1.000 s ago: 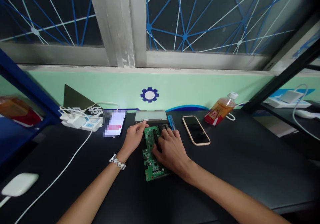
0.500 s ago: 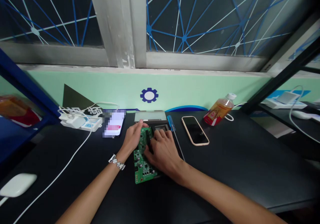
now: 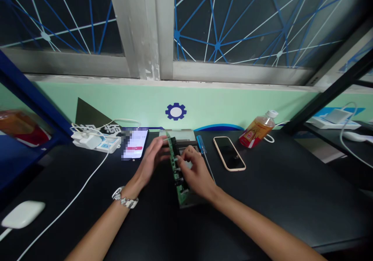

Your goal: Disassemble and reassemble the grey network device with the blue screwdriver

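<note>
A green circuit board (image 3: pixel 183 197) with black parts stands tilted almost on edge, its component side turned to the right. My right hand (image 3: pixel 198 173) has its thumb and fingers closed on the board at a part near its middle. On the other side of the board, my left hand (image 3: pixel 145 163) has its fingers stretched out, the tips at the upper left edge; I cannot tell whether they touch. Behind and under the right hand lies a dark, flat device with a grey metal plate (image 3: pixel 182 136) at its far end, mostly hidden.
A blue-handled screwdriver (image 3: pixel 201 144) lies right of the device. Farther right are a phone in a pale case (image 3: pixel 229 153) and a drink bottle (image 3: pixel 257 130). Left stand a lit phone (image 3: pixel 136 144), a white power strip (image 3: pixel 109 143) with cables, and a white rounded device (image 3: pixel 23 214).
The circuit board has turned from lying nearly flat to standing steeply, its left side raised and swung right. My left hand has drawn back slightly left; my right hand now pinches the board.
</note>
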A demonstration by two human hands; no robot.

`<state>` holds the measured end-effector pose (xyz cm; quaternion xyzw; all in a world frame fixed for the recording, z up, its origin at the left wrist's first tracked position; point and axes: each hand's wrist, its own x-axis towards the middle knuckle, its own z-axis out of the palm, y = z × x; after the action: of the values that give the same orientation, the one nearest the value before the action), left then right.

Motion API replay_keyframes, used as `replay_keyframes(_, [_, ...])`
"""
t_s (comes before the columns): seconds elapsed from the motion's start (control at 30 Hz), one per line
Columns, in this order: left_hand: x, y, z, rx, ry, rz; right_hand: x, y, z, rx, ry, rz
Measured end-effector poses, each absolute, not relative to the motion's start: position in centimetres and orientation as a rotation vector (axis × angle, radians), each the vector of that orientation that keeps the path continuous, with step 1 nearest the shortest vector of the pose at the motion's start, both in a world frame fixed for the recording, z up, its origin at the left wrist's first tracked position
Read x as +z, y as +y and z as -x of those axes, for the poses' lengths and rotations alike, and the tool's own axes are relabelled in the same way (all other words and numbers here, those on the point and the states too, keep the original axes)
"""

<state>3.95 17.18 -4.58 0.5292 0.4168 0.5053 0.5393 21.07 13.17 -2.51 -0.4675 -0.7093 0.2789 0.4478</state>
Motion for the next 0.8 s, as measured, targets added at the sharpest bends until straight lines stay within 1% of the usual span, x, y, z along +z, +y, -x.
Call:
replay_keyframes(0.1, [-3.8, 15.9, -5.0, 0.999, 0.750, -1.007, -2.7, 13.7, -22.4, 0.928, -1.585, 1.054])
replay_keyframes(0.2, [-4.0, 15.4, -5.8, 0.889, 0.656, -0.947, -3.2, 14.0, -23.5, 1.064, -1.488, 1.033])
replay_keyframes(0.37, [-4.8, 15.7, -5.6, 0.871, 0.744, -0.983, -3.5, 14.2, -24.7, 1.257, -1.454, 0.930])
replay_keyframes(0.53, [-4.4, 16.3, -4.1, 0.925, 0.782, -1.048, -3.0, 14.5, -27.0, 1.543, -1.234, 1.000])
replay_keyframes(0.6, [-4.2, 16.4, -3.7, 0.945, 0.793, -1.064, -3.1, 14.8, -27.9, 1.569, -1.217, 1.009])
replay_keyframes(0.73, [-4.1, 16.5, -3.5, 0.958, 0.777, -1.072, -3.9, 15.1, -28.7, 1.447, -1.364, 1.021])
replay_keyframes(0.8, [-4.3, 16.4, -3.6, 0.967, 0.768, -1.047, -4.2, 15.2, -28.6, 1.463, -1.412, 1.002])
